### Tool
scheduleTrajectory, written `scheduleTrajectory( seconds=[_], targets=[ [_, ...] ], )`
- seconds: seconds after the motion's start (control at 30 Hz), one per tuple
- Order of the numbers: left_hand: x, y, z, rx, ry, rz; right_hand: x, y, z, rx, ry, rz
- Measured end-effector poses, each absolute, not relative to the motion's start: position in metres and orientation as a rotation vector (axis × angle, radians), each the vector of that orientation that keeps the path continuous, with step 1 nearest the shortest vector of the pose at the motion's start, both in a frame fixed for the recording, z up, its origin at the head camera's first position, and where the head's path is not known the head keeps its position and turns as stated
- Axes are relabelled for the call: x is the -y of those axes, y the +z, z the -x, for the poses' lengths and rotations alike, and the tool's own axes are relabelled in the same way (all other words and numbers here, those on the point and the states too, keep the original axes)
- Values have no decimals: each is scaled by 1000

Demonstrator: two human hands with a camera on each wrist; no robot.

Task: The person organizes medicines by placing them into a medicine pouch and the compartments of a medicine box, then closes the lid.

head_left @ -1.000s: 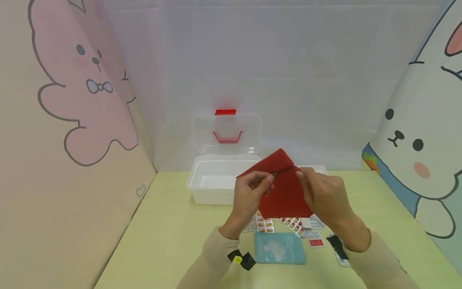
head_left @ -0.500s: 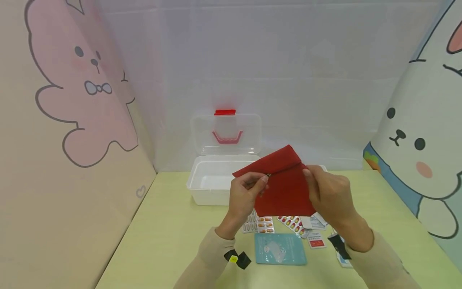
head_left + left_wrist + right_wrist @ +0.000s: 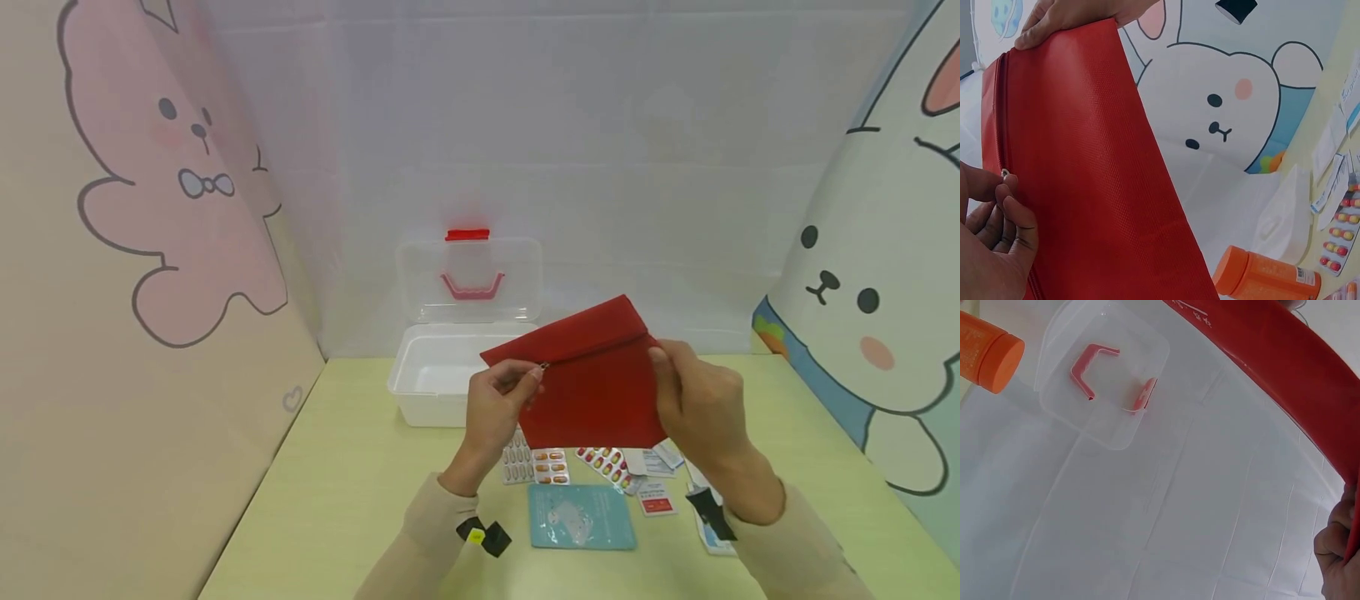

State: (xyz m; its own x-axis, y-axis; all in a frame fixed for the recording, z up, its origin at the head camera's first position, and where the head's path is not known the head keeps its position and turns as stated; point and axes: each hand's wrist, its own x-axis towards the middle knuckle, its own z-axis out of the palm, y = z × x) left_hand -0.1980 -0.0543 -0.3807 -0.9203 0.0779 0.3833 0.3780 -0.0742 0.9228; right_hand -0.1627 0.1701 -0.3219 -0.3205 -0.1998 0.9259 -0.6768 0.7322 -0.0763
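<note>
A red zip pouch (image 3: 592,400) is held up in the air, tilted, above the table. My left hand (image 3: 491,412) pinches the small metal zipper pull (image 3: 1005,173) between thumb and forefinger, near the pouch's left end. Along the pouch's upper part runs the zipper (image 3: 600,348), from the pull to the right edge. My right hand (image 3: 708,408) grips that right edge, thumb on the near face and fingers behind. In the right wrist view, curled fingers (image 3: 1335,540) show against the red fabric. What the pouch holds is hidden.
Behind the pouch stands a clear box (image 3: 435,408), its lid (image 3: 468,279) raised. Below lie capsule blister packs (image 3: 551,467), a teal packet (image 3: 581,517), a small red-and-white packet (image 3: 657,497) and a white-and-blue item (image 3: 712,533). An orange bottle (image 3: 1266,275) stands beyond the pouch.
My left hand has drawn the zipper pull leftward along the pouch, away from my right hand. The right hand has moved right with the pouch's edge, so more zipper shows between them.
</note>
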Motion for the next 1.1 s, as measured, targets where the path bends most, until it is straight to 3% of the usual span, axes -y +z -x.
scheduleTrajectory(
  seconds=[1.1],
  targets=[
    [93,-397,211,1926,-2030,304,-180,-314,155,1785,595,-505]
  ],
)
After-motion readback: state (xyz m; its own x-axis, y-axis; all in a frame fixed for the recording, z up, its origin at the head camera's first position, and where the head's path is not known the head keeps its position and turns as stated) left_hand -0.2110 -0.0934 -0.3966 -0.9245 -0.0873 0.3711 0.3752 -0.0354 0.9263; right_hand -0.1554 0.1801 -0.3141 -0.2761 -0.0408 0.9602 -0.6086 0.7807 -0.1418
